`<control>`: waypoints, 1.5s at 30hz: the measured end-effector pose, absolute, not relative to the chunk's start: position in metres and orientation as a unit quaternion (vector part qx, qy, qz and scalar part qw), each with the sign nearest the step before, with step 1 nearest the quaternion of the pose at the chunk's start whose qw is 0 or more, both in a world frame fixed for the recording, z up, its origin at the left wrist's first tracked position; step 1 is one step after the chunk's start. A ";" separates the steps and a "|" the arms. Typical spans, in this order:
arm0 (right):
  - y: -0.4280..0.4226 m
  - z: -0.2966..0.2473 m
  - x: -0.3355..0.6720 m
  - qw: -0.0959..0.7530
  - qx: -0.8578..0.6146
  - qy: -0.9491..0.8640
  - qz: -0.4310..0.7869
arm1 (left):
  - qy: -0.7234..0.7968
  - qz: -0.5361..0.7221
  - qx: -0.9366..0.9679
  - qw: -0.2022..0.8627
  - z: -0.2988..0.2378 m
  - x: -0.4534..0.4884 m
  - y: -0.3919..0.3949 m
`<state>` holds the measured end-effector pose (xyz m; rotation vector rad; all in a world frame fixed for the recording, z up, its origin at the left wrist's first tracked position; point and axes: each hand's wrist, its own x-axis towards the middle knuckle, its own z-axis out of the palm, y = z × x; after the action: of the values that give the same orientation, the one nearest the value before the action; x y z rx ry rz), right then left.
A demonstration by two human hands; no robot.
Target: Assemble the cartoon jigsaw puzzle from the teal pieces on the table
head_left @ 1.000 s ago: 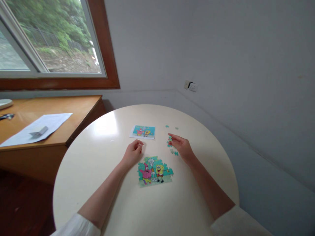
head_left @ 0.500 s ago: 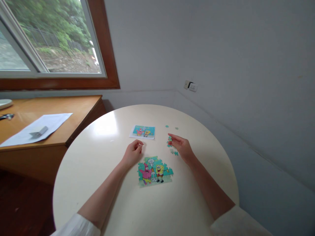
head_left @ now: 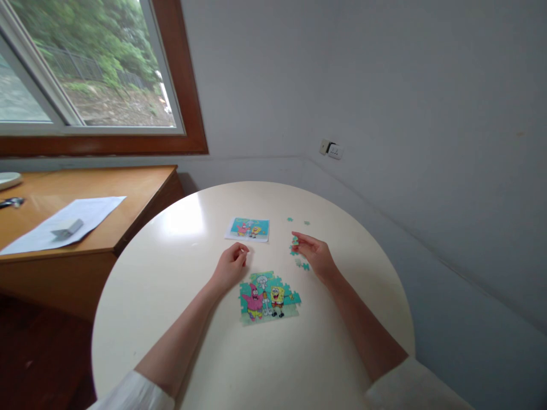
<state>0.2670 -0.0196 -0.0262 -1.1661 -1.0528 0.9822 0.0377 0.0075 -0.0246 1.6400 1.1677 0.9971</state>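
A partly joined jigsaw puzzle with cartoon figures lies flat, its upper and right edges jagged. Just above its left side rests my left hand, fingers curled in; whatever they hold, if anything, is hidden. My right hand pinches a small green puzzle piece between thumb and fingers, beyond the puzzle's upper right. Close under those fingertips is another piece. Nearer me, beside the wrist, lie two loose pieces, one pale and one a green puzzle piece.
Behind my left hand lies a picture card showing the same figures. Two more loose pieces, including a small green one, lie farther back on the round white table. A wooden desk with papers stands at left, under the window.
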 end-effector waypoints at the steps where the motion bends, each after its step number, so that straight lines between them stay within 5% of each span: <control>1: -0.020 -0.026 0.267 0.601 -0.503 -0.453 0.425 | 0.469 0.400 0.657 0.434 -0.024 0.038 0.007; 45: -0.023 -0.020 0.264 0.573 -0.527 -0.497 0.383 | 0.464 0.404 0.654 0.441 -0.028 0.037 0.009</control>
<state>0.2636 -0.0232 -0.0200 -1.2364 -1.1651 0.8989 0.0371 0.0091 -0.0283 1.6235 1.1521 1.0025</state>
